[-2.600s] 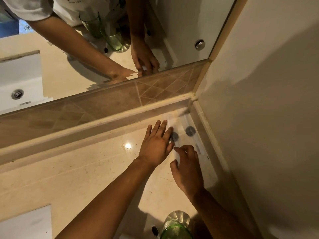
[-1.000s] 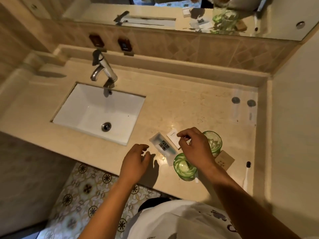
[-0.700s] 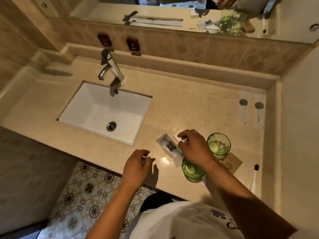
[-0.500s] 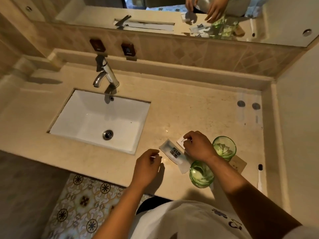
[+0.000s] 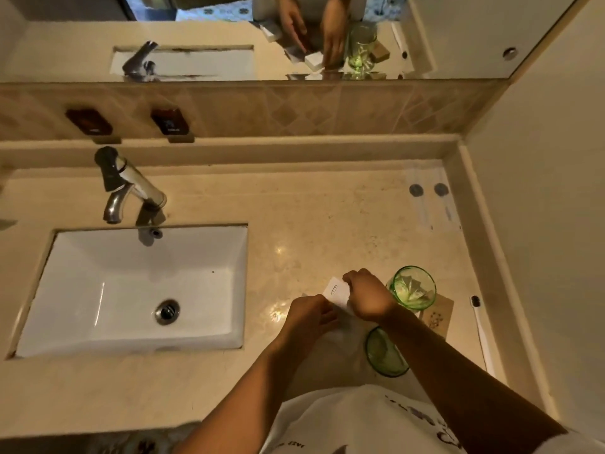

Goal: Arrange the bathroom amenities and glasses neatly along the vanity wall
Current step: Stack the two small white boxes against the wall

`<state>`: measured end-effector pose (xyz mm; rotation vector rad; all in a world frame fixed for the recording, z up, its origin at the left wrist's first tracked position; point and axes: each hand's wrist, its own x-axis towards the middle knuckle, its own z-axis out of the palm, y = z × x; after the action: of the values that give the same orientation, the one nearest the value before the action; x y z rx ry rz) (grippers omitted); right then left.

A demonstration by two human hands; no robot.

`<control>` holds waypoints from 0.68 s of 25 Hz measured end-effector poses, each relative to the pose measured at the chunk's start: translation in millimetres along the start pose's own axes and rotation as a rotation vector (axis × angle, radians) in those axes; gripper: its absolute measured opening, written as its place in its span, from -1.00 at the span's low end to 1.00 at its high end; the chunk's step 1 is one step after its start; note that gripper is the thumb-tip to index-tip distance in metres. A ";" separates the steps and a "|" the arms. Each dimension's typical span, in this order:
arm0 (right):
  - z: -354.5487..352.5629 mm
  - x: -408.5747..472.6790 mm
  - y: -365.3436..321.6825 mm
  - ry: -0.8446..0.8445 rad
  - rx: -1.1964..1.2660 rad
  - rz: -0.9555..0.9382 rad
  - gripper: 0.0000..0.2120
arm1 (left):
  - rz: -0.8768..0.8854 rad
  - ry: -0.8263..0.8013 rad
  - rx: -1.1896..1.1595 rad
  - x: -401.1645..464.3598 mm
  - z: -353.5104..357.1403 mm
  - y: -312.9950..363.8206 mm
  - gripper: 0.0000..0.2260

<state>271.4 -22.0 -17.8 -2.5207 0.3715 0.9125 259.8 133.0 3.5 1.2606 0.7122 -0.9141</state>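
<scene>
Sink [image 5: 98, 283]: far left, set into the counter [image 5: 311, 224], out of play. The tap [image 5: 131, 188] stands behind it.

Left hand [image 5: 309, 314]: down on the clear packet [image 5: 340, 332], fingers curled at its near end. It looks to be gathering the packet, but whether it has a true grip I cannot tell.

Box [image 5: 335, 290]: small white carton beside the packet, printed side up, one end under the right hand.

Right hand [image 5: 368, 298]: fingers curled over the box, pinching its far edge — a pick-up hold, I'd judge, ready to carry it to the wall.

Near glass [image 5: 384, 352]: green, upright at the counter's front edge, partly hidden by the right forearm.

Far glass [image 5: 414, 288]: green, upright just beside the right hand, something pale folded inside.

Card [image 5: 437, 317]: brown, flat, tucked behind the glasses.

Toothbrush [image 5: 479, 329]: lying along the right wall, bristles away from the person.

Sachets [image 5: 432, 201]: two flat packs in the back right corner, side by side against the wall — the start of the row, it seems.

Progress: most items sit in a front cluster, well apart from the wall; early going.
</scene>
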 end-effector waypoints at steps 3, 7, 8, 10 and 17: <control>-3.6 7.4 3.7 -0.026 0.071 0.000 -0.60 | -0.017 0.017 0.006 13.2 2.2 0.0 -0.82; -10.9 16.8 -8.1 0.036 0.195 0.019 -0.72 | 0.108 0.159 0.242 31.0 3.3 8.7 -0.82; -14.5 22.9 -11.2 0.046 0.235 0.030 -0.73 | 0.126 0.176 0.259 35.1 5.2 16.2 -0.81; -24.5 35.2 -15.3 0.061 0.348 0.050 -0.70 | 0.146 0.191 0.262 41.8 10.4 34.6 -0.82; -89.7 96.4 -13.6 0.172 0.531 0.062 -0.69 | 0.400 0.148 0.542 88.6 46.6 108.7 -0.49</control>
<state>397.2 -63.1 -15.1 -2.1038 0.6531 0.5261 395.8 77.5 -12.4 1.8860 0.3041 -0.7035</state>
